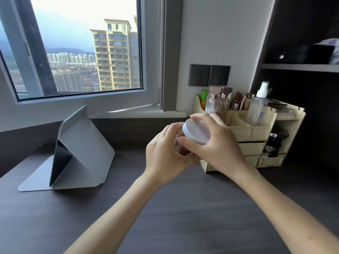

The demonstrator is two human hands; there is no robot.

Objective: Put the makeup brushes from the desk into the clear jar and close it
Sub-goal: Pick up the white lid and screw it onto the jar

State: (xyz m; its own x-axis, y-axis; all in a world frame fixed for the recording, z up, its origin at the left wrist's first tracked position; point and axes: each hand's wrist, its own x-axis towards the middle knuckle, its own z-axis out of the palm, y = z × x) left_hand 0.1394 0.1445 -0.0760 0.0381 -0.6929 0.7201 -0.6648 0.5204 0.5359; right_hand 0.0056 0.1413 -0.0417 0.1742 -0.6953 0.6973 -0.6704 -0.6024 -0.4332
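Both hands hold the clear jar (180,143) up above the dark desk (165,208), tilted, in front of the wooden organizer (256,129). The left hand (165,149) wraps the jar's body; the right hand (216,143) grips the white lid (196,132) on its mouth (brownish contents show dimly through the plastic). A folded tablet stand (77,154) sits at left.

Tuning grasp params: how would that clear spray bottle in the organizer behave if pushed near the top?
The spray bottle is tall and narrow, so it would probably tip rather than slide. It stands in the wooden organizer, whose wall may catch it. It looks like smooth clear plastic, so likely light and a bit slippery.
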